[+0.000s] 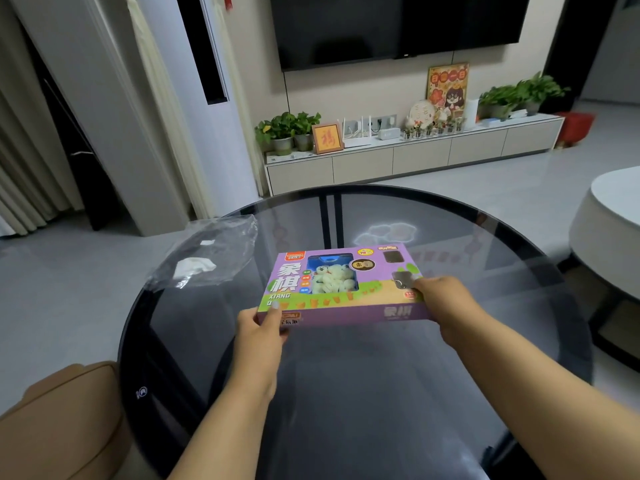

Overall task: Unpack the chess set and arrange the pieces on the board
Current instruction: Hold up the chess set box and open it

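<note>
A purple chess set box point(346, 292) with a clear window showing pale round pieces point(334, 279) is held level above the round dark glass table point(363, 393). My left hand point(261, 332) grips the box's near left corner, thumb on top. The near right end of the box is gripped by my right hand point(445, 299), thumb on the lid. The box is closed. No board is in view.
A crumpled clear plastic wrapper point(207, 259) lies on the table's far left edge. A tan chair point(59, 420) stands at the near left, a white round table point(609, 216) at the right. A TV cabinet with plants point(408, 157) lines the far wall.
</note>
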